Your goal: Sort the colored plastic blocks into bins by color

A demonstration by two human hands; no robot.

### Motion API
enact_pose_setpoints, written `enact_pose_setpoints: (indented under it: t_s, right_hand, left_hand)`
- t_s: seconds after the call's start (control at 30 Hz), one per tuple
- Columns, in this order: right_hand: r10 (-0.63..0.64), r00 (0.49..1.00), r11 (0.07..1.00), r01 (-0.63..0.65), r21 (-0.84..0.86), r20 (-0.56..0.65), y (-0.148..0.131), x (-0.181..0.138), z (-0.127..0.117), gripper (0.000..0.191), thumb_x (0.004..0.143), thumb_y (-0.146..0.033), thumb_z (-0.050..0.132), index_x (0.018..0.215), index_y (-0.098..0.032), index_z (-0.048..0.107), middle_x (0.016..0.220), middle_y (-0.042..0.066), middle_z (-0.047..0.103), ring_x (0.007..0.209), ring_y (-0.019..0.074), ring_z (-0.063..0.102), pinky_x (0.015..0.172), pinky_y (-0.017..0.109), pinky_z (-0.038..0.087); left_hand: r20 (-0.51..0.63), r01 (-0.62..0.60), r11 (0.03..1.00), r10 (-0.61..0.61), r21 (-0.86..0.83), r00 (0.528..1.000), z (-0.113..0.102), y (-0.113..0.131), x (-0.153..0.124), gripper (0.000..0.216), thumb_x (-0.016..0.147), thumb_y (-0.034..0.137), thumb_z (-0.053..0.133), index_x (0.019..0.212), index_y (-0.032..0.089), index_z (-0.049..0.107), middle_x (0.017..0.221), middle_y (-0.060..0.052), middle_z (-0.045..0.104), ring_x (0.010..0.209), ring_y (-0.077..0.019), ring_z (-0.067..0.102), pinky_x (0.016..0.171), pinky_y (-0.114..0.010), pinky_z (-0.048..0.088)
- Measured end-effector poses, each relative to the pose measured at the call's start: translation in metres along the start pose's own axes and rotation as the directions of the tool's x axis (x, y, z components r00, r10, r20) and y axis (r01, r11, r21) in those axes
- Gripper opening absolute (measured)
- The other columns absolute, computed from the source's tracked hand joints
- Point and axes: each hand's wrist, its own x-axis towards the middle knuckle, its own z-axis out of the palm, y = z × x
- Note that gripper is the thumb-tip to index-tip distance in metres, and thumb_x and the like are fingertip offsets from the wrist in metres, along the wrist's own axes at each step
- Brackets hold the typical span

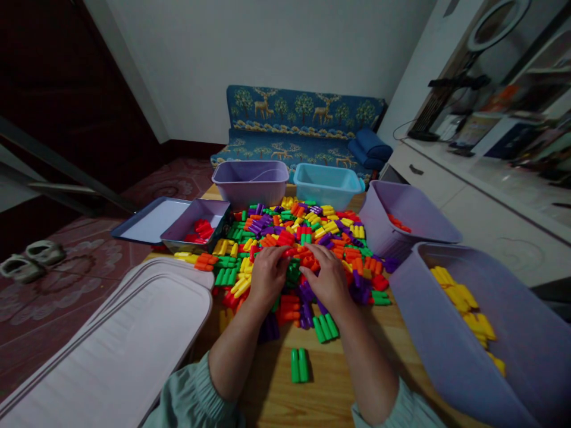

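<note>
Plastic blocks (294, 244) lie heaped mid-table, within easy reach. Your left hand (266, 274) and right hand (328, 278) rest palm-down on them, fingers loosely spread, gripping nothing clearly. Yellow ones fill the bin (428, 333) at your right, red ones the tin (178, 229) at your left, so colours stay apart.
</note>
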Motion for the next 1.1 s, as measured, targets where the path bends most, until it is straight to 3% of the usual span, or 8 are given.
enact_pose_setpoints:
  t_s: [0.07, 0.2, 0.33, 0.43, 0.57, 0.7, 0.9, 1.1]
  right_hand:
    - [-0.012, 0.997, 0.993, 0.02, 0.117, -0.073, -0.007, 0.0, -0.001, 0.045, 0.082, -0.023, 0.064, 0.127, -0.022, 0.059, 0.128, 0.008, 0.062, 0.121, 0.0239, 0.055, 0.107, 0.042, 0.042]
    - [0.146, 0.988, 0.895, -0.115, 0.432, -0.041, -0.022, -0.001, -0.002, 0.035, 0.088, -0.035, 0.058, 0.12, -0.021, 0.061, 0.117, 0.007, 0.068, 0.105, 0.0218, 0.065, 0.092, 0.036, 0.052]
    - [0.282, 0.955, 0.771, -0.286, 0.568, 0.098, -0.018, 0.0, -0.004, 0.034, 0.082, -0.04, 0.064, 0.108, -0.018, 0.064, 0.096, 0.007, 0.073, 0.083, 0.0217, 0.069, 0.073, 0.033, 0.056]
    - [0.377, 0.925, 0.723, -0.332, 0.606, 0.056, -0.004, 0.003, -0.009, 0.037, 0.075, -0.042, 0.069, 0.102, -0.016, 0.066, 0.091, 0.009, 0.074, 0.081, 0.0224, 0.07, 0.072, 0.034, 0.056]
    - [0.449, 0.892, 0.711, -0.321, 0.625, -0.053, 0.011, 0.007, -0.013, 0.046, 0.073, -0.042, 0.07, 0.108, -0.013, 0.065, 0.099, 0.012, 0.073, 0.083, 0.023, 0.07, 0.072, 0.035, 0.057]
    - [0.408, 0.912, 0.71, -0.289, 0.643, -0.041, 0.013, 0.007, -0.012, 0.064, 0.074, -0.037, 0.068, 0.132, -0.016, 0.053, 0.129, 0.016, 0.061, 0.083, 0.0198, 0.069, 0.069, 0.033, 0.057]
    - [0.186, 0.98, 0.976, -0.177, 0.129, -0.065, 0.014, 0.006, -0.02, 0.032, 0.075, -0.017, 0.06, 0.105, -0.02, 0.07, 0.107, 0.008, 0.07, 0.091, 0.0215, 0.064, 0.086, 0.04, 0.053]
    - [0.011, 0.993, 0.983, 0.011, -0.185, 0.114, 0.012, 0.001, -0.018, 0.048, 0.077, -0.008, 0.056, 0.122, -0.021, 0.065, 0.123, 0.005, 0.065, 0.115, 0.0238, 0.052, 0.102, 0.039, 0.043]
  left_hand:
    - [-0.034, 0.092, 0.975, -0.101, -0.204, 0.994, -0.002, 0.007, 0.0, 0.022, 0.089, 0.033, 0.056, 0.098, 0.016, 0.068, 0.094, -0.008, 0.07, 0.091, -0.0214, 0.062, 0.083, -0.034, 0.047]
    - [0.138, 0.272, 0.76, -0.237, -0.591, 0.962, -0.006, 0.019, 0.001, 0.029, 0.086, 0.044, 0.058, 0.086, 0.016, 0.065, 0.08, -0.003, 0.067, 0.073, -0.0163, 0.06, 0.069, -0.026, 0.047]
    - [0.209, 0.349, 0.697, -0.281, -0.627, 0.937, -0.009, 0.02, 0.003, 0.035, 0.082, 0.049, 0.061, 0.07, 0.016, 0.06, 0.062, 0.001, 0.058, 0.058, -0.0114, 0.052, 0.057, -0.022, 0.042]
    - [0.145, 0.379, 0.721, -0.367, -0.58, 0.919, -0.014, 0.013, 0.006, 0.037, 0.083, 0.048, 0.058, 0.065, 0.016, 0.057, 0.056, 0.003, 0.053, 0.051, -0.0095, 0.047, 0.051, -0.021, 0.038]
    - [-0.005, 0.382, 0.823, -0.423, -0.421, 0.906, -0.017, 0.003, 0.008, 0.033, 0.083, 0.04, 0.061, 0.102, 0.014, 0.066, 0.061, 0.004, 0.057, 0.052, -0.0094, 0.05, 0.05, -0.019, 0.038]
    - [-0.015, 0.289, 0.888, -0.315, -0.357, 0.949, -0.011, 0.0, 0.006, 0.073, 0.079, 0.028, 0.067, 0.145, 0.018, 0.036, 0.08, 0.001, 0.067, 0.061, -0.0107, 0.06, 0.056, -0.02, 0.045]
    - [0.128, 0.047, 0.989, -0.03, -0.138, 0.991, -0.025, 0.012, 0.012, 0.019, 0.079, 0.019, 0.063, 0.096, 0.018, 0.072, 0.089, -0.006, 0.07, 0.07, -0.0135, 0.062, 0.064, -0.024, 0.048]
    - [0.617, -0.133, 0.988, 0.054, 0.084, 0.785, -0.054, 0.031, 0.002, 0.029, 0.06, 0.02, 0.076, 0.088, 0.026, 0.075, 0.081, -0.003, 0.072, 0.07, -0.0203, 0.065, 0.061, -0.026, 0.046]
